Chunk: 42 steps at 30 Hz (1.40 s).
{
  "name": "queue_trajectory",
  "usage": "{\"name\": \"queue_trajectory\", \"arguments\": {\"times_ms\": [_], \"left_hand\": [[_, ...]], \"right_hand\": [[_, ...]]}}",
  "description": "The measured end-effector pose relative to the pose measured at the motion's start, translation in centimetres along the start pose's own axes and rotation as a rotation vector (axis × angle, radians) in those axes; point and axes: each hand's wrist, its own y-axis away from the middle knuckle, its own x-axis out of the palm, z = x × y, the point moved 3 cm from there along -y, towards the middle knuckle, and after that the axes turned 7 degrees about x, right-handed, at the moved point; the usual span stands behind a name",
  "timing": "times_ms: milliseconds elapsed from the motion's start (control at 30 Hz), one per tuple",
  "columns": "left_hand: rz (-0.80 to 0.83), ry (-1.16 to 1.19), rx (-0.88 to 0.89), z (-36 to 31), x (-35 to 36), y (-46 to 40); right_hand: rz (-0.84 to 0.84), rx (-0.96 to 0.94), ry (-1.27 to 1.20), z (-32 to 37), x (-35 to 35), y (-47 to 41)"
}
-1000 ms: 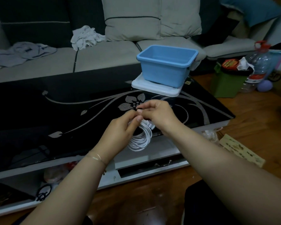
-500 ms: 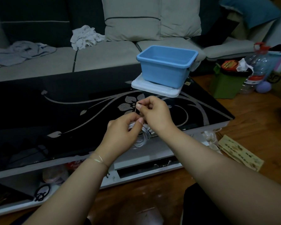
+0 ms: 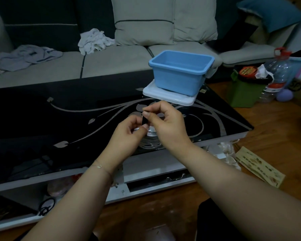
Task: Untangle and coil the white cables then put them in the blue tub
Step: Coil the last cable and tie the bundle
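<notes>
A coiled white cable hangs between my two hands above the black glass table. My left hand grips the top of the coil with curled fingers. My right hand pinches a short black strap that rises from the coil between thumb and forefinger. Most of the coil is hidden behind my hands. The blue tub stands empty on a white lid at the table's far right, beyond my hands.
A grey sofa with cushions and crumpled cloths runs behind the table. To the right on the wooden floor are a green box, a large water bottle and a printed card. A shelf under the table holds small items.
Both hands have risen and moved away from me over the table with the coil. My right hand now pulls a black strap upward from the coil.
</notes>
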Motion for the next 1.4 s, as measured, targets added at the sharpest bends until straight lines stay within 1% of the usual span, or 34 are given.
{"name": "queue_trajectory", "arguments": {"times_ms": [67,133,167,233,300,367,467,534,634,767,834,967,1067,1134,1234,1401], "left_hand": [[-0.015,0.04,0.017,-0.2,-0.3,0.0],[-0.046,0.065,0.025,-0.3,-0.3,0.0],[-0.069,0.079,0.023,-0.2,-0.4,0.2],[-0.115,0.139,-0.003,-0.2,-0.3,0.2],[-0.156,0.189,-0.048,0.0,-0.3,0.2],[-0.182,0.224,-0.083,0.0,-0.5,0.2],[-0.254,0.3,-0.144,-0.1,-0.9,0.0],[-0.258,0.356,-0.184,0.1,-1.0,0.0],[-0.238,0.352,-0.236,0.4,-1.0,-0.1],[-0.222,0.4,-0.25,0.0,-1.2,-0.4],[-0.202,0.423,-0.288,0.1,-1.4,-0.3],[-0.177,0.581,-0.376,0.3,-1.3,-0.2],[-0.19,0.722,-0.398,0.0,-1.1,-0.2],[-0.22,0.752,-0.4,0.0,-1.1,-0.1],[-0.266,0.715,-0.383,0.1,-1.2,-0.1],[-0.287,0.58,-0.285,0.2,-1.3,0.0]], "right_hand": [[-0.006,-0.092,0.084,0.3,-0.1,0.1],[-0.011,-0.19,0.225,0.7,-0.3,-0.1],[0.016,-0.206,0.273,0.9,-0.3,-0.4],[0.12,-0.164,0.368,1.1,-0.5,-0.9],[0.251,-0.045,0.475,0.4,-0.5,-1.2],[0.325,-0.001,0.526,-0.1,-0.5,-1.3],[0.424,0.039,0.452,-0.1,-0.4,-1.3],[0.484,0.102,0.434,-0.2,-0.5,-1.3],[0.435,0.098,0.435,-0.4,-0.4,-1.3],[0.36,0.139,0.27,-0.4,-0.3,-1.1],[0.339,0.148,0.228,-0.5,-0.2,-0.9],[0.312,0.16,0.152,-0.8,0.0,-0.6],[0.287,0.18,0.104,-1.1,0.2,-0.6],[0.274,0.195,0.088,-1.4,0.5,-0.7],[0.252,0.232,0.032,-1.5,0.8,-0.7],[0.21,0.29,-0.012,-1.3,1.0,-0.7]]}}
